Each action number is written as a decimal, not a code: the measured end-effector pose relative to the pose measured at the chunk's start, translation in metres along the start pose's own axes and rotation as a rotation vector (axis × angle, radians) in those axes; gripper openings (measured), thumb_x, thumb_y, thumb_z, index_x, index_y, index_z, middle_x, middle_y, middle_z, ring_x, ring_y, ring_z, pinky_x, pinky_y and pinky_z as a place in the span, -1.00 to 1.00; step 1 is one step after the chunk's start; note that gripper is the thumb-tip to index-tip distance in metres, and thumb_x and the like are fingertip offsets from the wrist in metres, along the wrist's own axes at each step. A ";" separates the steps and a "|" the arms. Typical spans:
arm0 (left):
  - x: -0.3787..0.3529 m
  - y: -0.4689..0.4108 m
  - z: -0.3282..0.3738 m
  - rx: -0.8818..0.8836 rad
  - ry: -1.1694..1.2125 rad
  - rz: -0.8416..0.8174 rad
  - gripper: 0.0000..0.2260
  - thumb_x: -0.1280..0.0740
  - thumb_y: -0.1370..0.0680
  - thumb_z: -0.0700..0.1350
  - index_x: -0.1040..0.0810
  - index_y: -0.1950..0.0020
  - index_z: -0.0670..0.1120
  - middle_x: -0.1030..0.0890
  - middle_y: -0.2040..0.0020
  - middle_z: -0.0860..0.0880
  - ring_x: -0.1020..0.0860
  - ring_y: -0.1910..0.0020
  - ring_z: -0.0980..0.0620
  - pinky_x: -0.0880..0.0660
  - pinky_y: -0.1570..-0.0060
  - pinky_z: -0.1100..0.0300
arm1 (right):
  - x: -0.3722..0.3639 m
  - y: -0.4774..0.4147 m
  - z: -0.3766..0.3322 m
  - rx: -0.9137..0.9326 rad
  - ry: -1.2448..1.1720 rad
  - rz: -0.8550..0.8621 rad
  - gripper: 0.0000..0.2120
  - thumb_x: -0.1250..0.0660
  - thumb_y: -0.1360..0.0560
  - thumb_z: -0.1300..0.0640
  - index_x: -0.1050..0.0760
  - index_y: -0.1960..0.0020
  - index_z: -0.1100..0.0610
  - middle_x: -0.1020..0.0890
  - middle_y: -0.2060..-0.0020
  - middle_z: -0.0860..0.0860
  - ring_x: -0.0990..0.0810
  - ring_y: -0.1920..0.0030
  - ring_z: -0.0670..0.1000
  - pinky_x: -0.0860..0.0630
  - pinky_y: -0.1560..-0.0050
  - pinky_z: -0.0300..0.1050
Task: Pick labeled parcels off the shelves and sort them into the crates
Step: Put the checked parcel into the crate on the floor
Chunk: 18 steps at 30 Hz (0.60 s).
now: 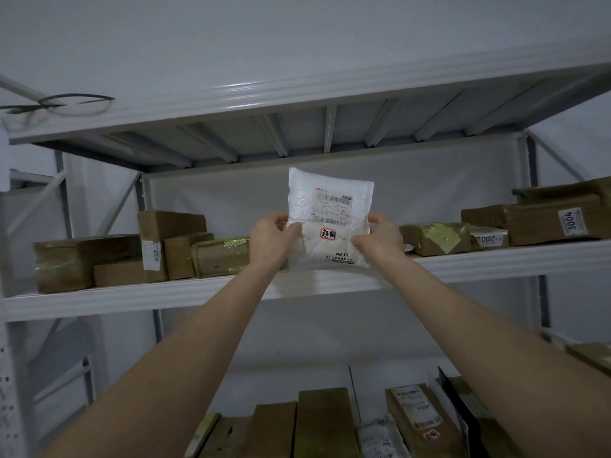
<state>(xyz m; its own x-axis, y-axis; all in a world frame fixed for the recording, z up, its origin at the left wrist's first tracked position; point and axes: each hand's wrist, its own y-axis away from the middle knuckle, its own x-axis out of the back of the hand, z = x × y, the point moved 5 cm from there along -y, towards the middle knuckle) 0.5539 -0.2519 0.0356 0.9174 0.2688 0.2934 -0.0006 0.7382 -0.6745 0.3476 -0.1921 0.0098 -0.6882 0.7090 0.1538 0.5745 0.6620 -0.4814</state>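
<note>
The left hand point(269, 241) grips the left edge of a white padded parcel point(325, 200), thumb on its front and fingers curled behind. The right hand point(380, 238) pinches the opposite edge in the same way, so both hands hold the parcel between them. It stands upright, its front toward the camera and its bottom edge at or just above the front lip of the middle shelf point(132, 300); whether it touches the shelf cannot be told. A printed shipping label point(332, 204) covers its upper right part, and below it sits a red-bordered sticker point(328, 233) with handwritten characters.

On the same shelf, left of the hands, lies a cluster of brown taped boxes point(165, 241), some flat, one upright. To the right lie more brown parcels, among them a small one marked 2002 point(488, 238) and a larger box marked 3004 point(545, 223) stacked under another. The upper shelf point(297, 94) spans overhead. Down on the lower shelf, a row of parcels point(325, 421) stands on edge.
</note>
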 end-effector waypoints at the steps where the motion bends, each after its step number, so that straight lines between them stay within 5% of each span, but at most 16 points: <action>1: 0.004 0.003 -0.001 -0.002 -0.002 0.024 -0.68 -0.37 -0.47 -0.03 -0.58 -0.20 -0.09 -0.65 -0.05 -0.04 -0.59 0.06 0.03 -0.57 0.02 0.09 | -0.003 0.004 0.000 0.002 -0.009 -0.004 -0.50 -0.40 -0.38 0.26 -0.41 -0.29 0.07 -0.60 -0.14 0.08 -0.60 -0.04 0.09 -0.56 -0.07 0.01; 4: 0.022 0.022 -0.005 0.006 -0.029 0.118 -0.64 -0.37 -0.48 0.00 -0.56 -0.23 -0.08 -0.64 0.03 0.02 -0.55 0.16 0.11 -0.46 0.17 0.22 | -0.012 0.024 0.001 0.010 -0.037 -0.039 -0.58 -0.40 -0.38 0.18 -0.41 -0.21 0.03 -0.62 -0.08 0.06 -0.60 0.08 0.05 -0.55 0.02 -0.06; 10: 0.062 0.079 -0.036 0.049 -0.073 0.229 -0.69 -0.36 -0.49 0.00 -0.57 -0.22 0.01 -0.64 0.01 0.08 -0.58 0.08 0.11 -0.52 0.13 0.18 | -0.041 0.087 0.010 0.083 -0.099 -0.038 -0.65 -0.44 -0.38 -0.10 -0.41 -0.06 -0.03 -0.62 0.04 -0.05 -0.59 0.07 0.04 -0.49 0.08 -0.07; 18: 0.120 0.160 -0.125 0.307 -0.199 0.230 -0.72 -0.35 -0.48 0.03 -0.59 -0.18 0.06 -0.63 0.13 0.16 -0.61 0.16 0.14 -0.57 0.15 0.11 | -0.117 0.185 0.062 0.017 -0.010 -0.268 -0.76 -0.39 -0.43 -0.02 -0.36 0.01 -0.05 -0.59 0.11 -0.09 -0.59 0.15 0.01 -0.55 0.16 -0.03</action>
<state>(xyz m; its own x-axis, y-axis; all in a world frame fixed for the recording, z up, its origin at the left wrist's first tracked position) 0.7139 -0.1782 -0.1217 0.7848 0.5400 0.3040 -0.3422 0.7867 -0.5139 0.5072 -0.1677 -0.1510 -0.8194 0.5062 0.2690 0.3637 0.8218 -0.4387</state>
